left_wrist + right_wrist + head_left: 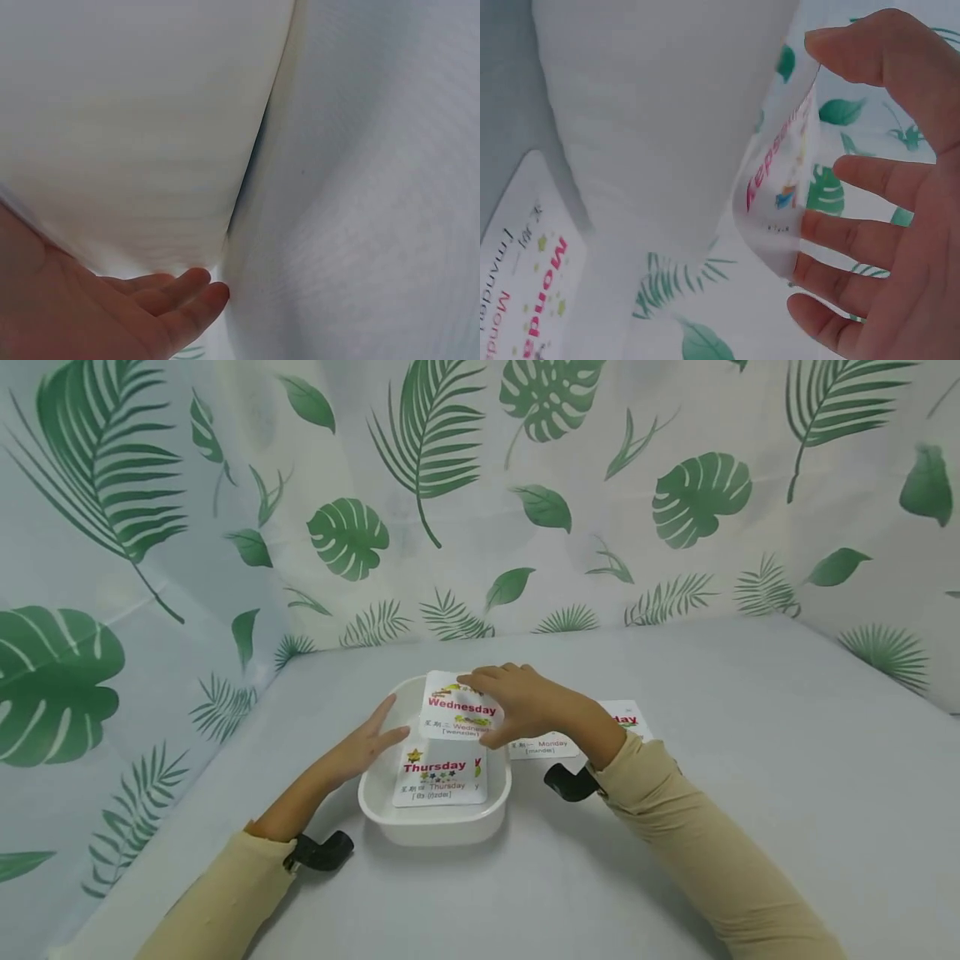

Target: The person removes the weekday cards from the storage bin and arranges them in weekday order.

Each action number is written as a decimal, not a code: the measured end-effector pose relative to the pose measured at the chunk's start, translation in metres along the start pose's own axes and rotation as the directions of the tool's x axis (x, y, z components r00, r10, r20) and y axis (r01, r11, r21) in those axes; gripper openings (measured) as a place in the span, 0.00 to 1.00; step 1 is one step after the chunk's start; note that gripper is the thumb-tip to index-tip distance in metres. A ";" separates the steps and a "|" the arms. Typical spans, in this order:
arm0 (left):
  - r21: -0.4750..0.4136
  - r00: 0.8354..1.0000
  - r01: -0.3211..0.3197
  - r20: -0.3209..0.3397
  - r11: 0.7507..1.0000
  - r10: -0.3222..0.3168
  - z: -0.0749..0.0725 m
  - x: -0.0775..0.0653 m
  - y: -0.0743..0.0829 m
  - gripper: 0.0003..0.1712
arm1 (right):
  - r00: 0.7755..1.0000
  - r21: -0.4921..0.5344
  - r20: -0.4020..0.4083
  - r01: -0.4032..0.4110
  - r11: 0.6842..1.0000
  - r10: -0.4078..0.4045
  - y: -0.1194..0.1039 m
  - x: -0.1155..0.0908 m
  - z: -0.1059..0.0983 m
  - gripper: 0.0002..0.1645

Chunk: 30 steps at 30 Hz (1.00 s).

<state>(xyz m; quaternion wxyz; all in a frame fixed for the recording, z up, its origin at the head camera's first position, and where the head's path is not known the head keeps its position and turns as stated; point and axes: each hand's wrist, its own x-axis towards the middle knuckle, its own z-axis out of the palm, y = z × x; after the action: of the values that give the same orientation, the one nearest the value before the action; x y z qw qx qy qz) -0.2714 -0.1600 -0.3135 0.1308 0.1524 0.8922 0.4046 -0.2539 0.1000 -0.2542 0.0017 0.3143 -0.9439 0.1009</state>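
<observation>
Wednesday card, between right fingers

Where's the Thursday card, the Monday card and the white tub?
Thursday card (pixel 435 768), head view: its red word.
Monday card (pixel 525 266), right wrist view: its printed face.
White tub (pixel 438 833), head view: its front wall.

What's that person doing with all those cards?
A person is handling cards with days of the week on them. The right hand holds the Wednesday card by its edges, above a white basin. The left hand is at the basin's left side, with its thumb over the rim. The Thursday card is in the basin, partly covering another card. The Monday card is on the table, to the right of the basin.
</observation>
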 end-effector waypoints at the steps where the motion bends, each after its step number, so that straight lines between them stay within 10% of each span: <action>1: 0.002 1.000 0.002 -0.007 1.000 -0.001 -0.001 0.001 -0.001 0.44 | 1.000 -0.002 0.001 -0.004 1.000 0.004 0.001 0.000 -0.002 0.48; 30: 0.016 1.000 -0.001 -0.013 1.000 0.001 -0.001 0.002 -0.002 0.44 | 0.957 0.080 0.144 -0.265 0.961 0.252 0.118 -0.062 -0.002 0.47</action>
<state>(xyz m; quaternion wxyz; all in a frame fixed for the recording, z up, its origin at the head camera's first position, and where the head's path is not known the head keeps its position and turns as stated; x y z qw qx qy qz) -0.2736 -0.1608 -0.3146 0.1236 0.1513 0.8960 0.3987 -0.2741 0.2298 -0.2783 -0.0896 0.1940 -0.9688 0.1254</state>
